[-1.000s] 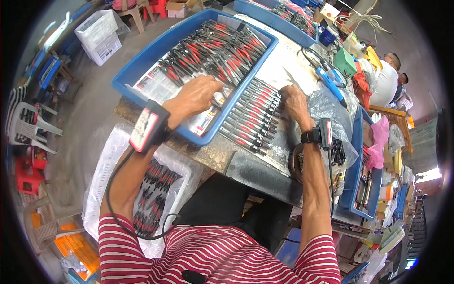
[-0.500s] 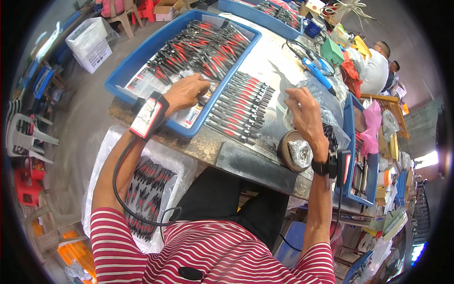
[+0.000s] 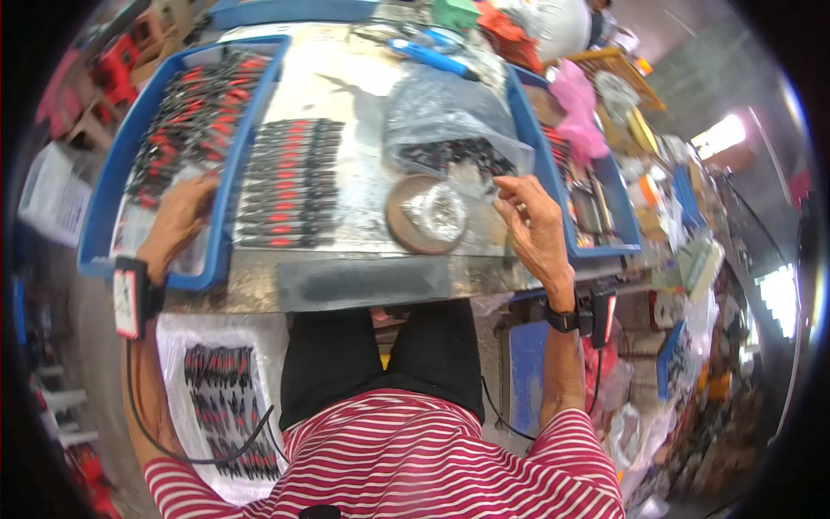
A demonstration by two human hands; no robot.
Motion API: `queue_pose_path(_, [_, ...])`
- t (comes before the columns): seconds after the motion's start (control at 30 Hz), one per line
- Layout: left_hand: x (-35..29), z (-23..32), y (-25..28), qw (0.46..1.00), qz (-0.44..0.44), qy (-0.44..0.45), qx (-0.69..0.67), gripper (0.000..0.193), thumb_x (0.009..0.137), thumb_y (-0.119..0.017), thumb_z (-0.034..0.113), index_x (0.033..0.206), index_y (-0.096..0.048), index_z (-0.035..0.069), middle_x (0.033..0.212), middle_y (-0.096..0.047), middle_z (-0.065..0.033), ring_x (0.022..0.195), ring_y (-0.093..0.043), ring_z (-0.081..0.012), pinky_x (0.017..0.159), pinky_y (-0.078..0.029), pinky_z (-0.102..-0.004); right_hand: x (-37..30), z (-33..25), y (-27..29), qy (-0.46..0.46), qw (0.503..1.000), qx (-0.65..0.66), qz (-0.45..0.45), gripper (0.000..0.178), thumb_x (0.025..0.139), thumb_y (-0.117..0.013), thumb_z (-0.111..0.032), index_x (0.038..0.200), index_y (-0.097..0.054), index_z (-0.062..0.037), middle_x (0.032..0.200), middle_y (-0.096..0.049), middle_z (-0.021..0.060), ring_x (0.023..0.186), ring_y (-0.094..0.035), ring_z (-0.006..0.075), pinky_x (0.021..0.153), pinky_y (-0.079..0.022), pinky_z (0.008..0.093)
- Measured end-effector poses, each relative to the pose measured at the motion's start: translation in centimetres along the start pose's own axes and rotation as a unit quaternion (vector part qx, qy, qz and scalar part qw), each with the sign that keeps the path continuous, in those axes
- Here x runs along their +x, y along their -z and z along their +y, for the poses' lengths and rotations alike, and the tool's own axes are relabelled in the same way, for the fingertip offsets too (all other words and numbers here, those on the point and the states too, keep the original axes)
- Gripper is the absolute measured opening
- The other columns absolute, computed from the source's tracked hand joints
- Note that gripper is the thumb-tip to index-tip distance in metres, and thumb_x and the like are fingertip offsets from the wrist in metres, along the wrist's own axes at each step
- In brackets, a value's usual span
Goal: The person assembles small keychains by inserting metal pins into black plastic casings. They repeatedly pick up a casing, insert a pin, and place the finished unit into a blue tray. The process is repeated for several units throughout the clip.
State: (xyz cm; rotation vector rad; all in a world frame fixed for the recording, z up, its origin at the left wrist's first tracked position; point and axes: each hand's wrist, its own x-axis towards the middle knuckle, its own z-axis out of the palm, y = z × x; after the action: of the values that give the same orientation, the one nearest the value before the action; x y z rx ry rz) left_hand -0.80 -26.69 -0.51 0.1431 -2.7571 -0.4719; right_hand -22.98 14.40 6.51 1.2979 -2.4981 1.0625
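My left hand [image 3: 181, 216] is inside the near end of a blue tray [image 3: 223, 199] heaped with slim black-and-red pen-shaped pieces [image 3: 199, 112]. Its fingers curl downward, and blur hides what they grip. My right hand [image 3: 532, 225] hovers over the bench at the right, fingers bent and apart, with nothing visible in them. Beside it stands a round brown bowl [image 3: 399, 227] holding a clear plastic bag of small shiny parts [image 3: 441, 214]. Between tray and bowl, more black-and-red pieces [image 3: 290, 182] lie side by side in a neat stack of rows.
Behind the bowl lies a plastic bag of black parts [image 3: 458, 156], with a blue tool [image 3: 432, 59] farther back. Another blue tray [image 3: 605, 251] stands at the right. A dark strip [image 3: 363, 284] lines the bench's front edge; below left sits a lined white bin [image 3: 177, 363] of pieces.
The view has swung to the right. My right hand has moved from beyond the bowl to its right side. My left hand stays inside the blue tray.
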Motion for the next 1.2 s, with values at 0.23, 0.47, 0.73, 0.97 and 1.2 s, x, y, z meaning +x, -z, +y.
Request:
queue_pose_path(0.23, [0.6, -1.1, 0.5, 0.986, 0.063, 0.131, -0.082, 0.02, 0.078, -0.051, -0.004, 0.096, -0.055, 0.003, 0.077, -0.055, -0.0155, 0.073, -0.053, -0.0299, 0.066, -0.042, -0.0365, -3.6, 8.5, 3.8, -0.124, 0.975, -0.071, 0.171, 0.023, 0.083, -0.059, -0.003, 0.106, -0.061, 0.0031, 0.083, -0.062, 0.0089, 0.07, -0.058, 0.0135, 0.065, -0.048, 0.0269])
queue_pose_path(0.47, [1.1, 1.1, 3.1, 0.976, 0.174, 0.082, -0.099, 0.008, 0.087, -0.052, -0.004, 0.094, -0.052, 0.001, 0.082, -0.054, -0.0051, 0.076, -0.05, -0.0125, 0.07, -0.04, -0.0234, -3.3, 15.6, 7.8, -0.218, 0.944, -0.205, 0.137, 0.02, 0.08, -0.055, -0.009, 0.092, -0.066, 0.0028, 0.082, -0.067, 0.0184, 0.077, -0.067, 0.025, 0.072, -0.051, 0.0337])
queue_pose_path(0.73, [2.6, 9.4, 5.6, 0.934, 0.147, 0.131, -0.298, 0.013, 0.094, -0.055, 0.015, 0.101, -0.052, 0.005, 0.074, -0.05, 0.0002, 0.066, -0.047, -0.0067, 0.062, -0.039, -0.0194, -1.2, 20.3, 8.5, -0.179, 0.935, -0.289, -0.095, 0.019, 0.076, -0.053, -0.009, 0.086, -0.065, 0.0008, 0.079, -0.063, 0.0248, 0.075, -0.062, 0.0407, 0.066, -0.048, 0.0457])
queue_pose_path(0.97, [1.5, 18.1, 2.2, 0.873, 0.109, 0.151, -0.451, 0.015, 0.093, -0.056, 0.014, 0.102, -0.048, 0.005, 0.065, -0.052, -0.0018, 0.051, -0.048, -0.0075, 0.048, -0.038, -0.0183, -0.7, 20.7, 8.4, -0.145, 0.917, -0.342, -0.147, 0.012, 0.075, -0.055, -0.008, 0.08, -0.061, 0.0005, 0.081, -0.062, 0.0238, 0.079, -0.062, 0.0417, 0.065, -0.048, 0.0474])
queue_pose_path(1.2, [-0.5, 22.2, -0.3, 0.844, 0.015, 0.194, -0.501, 0.012, 0.091, -0.054, 0.008, 0.102, -0.055, 0.004, 0.068, -0.052, 0.0009, 0.054, -0.035, -0.002, 0.047, -0.023, -0.0171, -0.9, 21.8, 8.5, -0.136, 0.923, -0.326, -0.155, 0.013, 0.076, -0.055, -0.01, 0.079, -0.055, 0.0025, 0.081, -0.059, 0.0248, 0.082, -0.058, 0.0422, 0.068, -0.045, 0.0476])
